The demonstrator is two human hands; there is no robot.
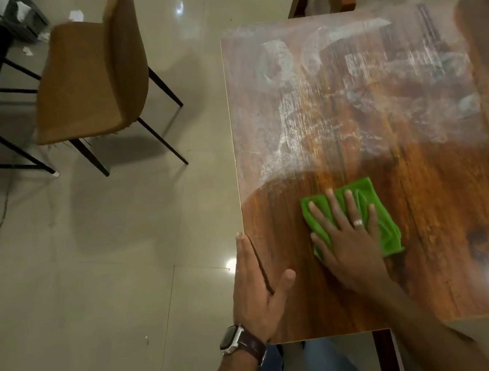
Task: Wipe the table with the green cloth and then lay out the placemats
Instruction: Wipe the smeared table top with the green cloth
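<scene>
Left hand (258,283): closest to us, fingers straight and flat along the table's left edge, thumb lying on the top, gripping nothing, looks like bracing.
Wristwatch (234,340): strapped on that left wrist, just off the near corner.
Table (444,265): dark clean wood on the near strip, chalky white smears across the whole far half.
Green cloth (387,226): folded flat on the near-left part of the tabletop, right under the working hand.
Right hand (347,234): fingers spread wide, palm pressing down on the cloth, ring showing.
Step in hand: wiping, and by my read barely half done.
Next move: push the cloth away into those smears, keeping flat pressure.
Placemats: none in sight yet.
</scene>
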